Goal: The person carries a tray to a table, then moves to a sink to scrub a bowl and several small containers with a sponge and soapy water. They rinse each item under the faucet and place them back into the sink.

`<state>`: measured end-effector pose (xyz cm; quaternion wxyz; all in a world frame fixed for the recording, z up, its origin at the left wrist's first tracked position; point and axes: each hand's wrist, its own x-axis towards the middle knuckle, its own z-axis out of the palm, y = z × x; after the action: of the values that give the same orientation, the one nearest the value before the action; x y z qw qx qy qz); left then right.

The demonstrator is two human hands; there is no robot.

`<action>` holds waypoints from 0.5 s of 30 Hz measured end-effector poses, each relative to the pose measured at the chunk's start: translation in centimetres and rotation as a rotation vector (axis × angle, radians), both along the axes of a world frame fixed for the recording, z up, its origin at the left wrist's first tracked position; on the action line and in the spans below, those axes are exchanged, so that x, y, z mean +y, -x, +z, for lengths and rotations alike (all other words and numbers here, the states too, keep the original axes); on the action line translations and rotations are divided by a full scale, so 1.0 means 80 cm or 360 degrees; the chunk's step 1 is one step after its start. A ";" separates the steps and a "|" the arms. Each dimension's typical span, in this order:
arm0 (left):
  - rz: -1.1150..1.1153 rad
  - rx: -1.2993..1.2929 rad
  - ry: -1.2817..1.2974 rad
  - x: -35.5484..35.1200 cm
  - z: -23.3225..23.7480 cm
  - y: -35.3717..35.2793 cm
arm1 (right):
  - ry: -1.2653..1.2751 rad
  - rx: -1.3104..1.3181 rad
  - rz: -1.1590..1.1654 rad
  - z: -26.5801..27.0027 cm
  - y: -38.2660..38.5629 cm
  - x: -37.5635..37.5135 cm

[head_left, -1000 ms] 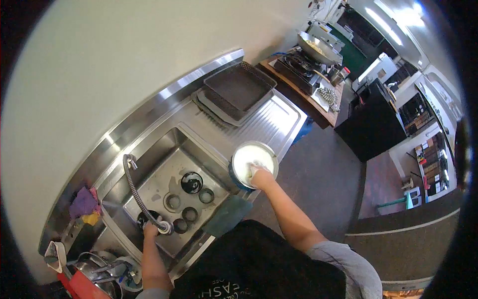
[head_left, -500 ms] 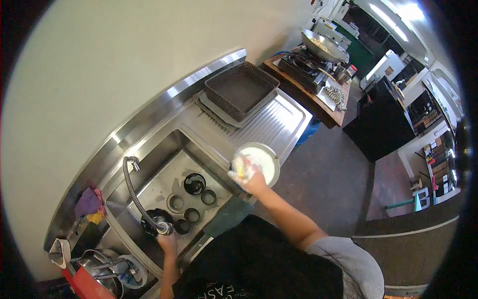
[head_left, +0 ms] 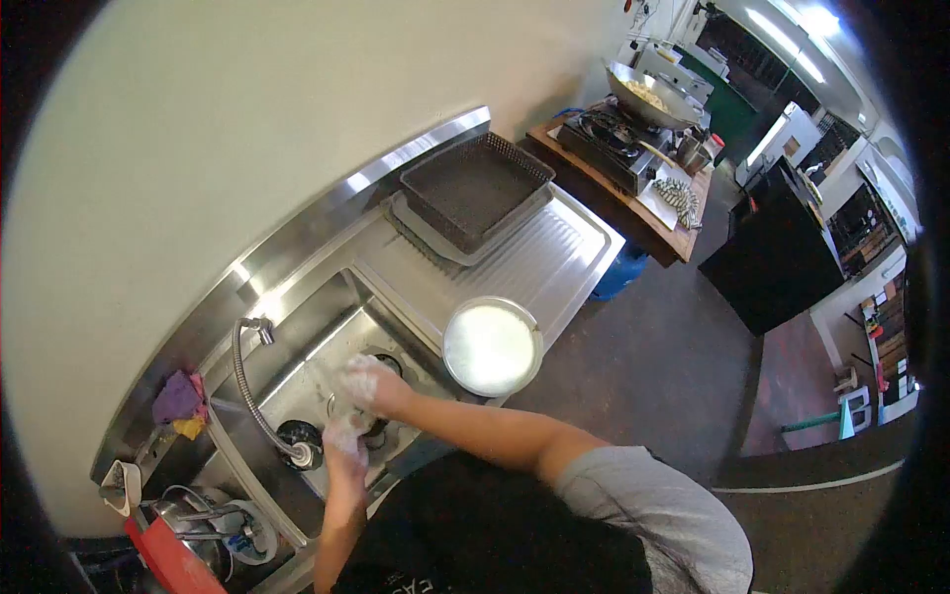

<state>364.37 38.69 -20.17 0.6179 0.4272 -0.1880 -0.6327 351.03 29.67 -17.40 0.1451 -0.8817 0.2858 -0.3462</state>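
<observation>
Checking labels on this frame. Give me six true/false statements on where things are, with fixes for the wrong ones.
1. The round container with white contents stands on the drainboard. True.
2. White suds show on both the left hand and the right hand. True.
3. The right hand is dipped in the round container. False: it is over the sink.
4. Pale food lies in the wok. True.
5. The wok stands on the drainboard. False: it is over by the stove.
6. The drainboard carries only the round container. False: a dark mesh tray is there too.
</observation>
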 end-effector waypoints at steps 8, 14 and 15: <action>0.0221 -0.0200 -0.0246 -0.019 0.092 0.022 | -0.0239 -0.0312 0.0157 0.046 -0.014 -0.004; 0.0019 -0.0841 -0.0147 -0.019 0.115 0.025 | -0.3250 -0.1774 0.0721 0.011 0.007 -0.035; 0.0012 -0.1050 -0.0089 -0.022 0.120 0.026 | -0.3370 -0.2093 0.1249 -0.009 -0.014 -0.031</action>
<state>362.30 36.94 -10.54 0.5140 0.6266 -0.3589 -0.4629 352.11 27.21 -18.10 0.9667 -0.0313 0.0195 -0.2531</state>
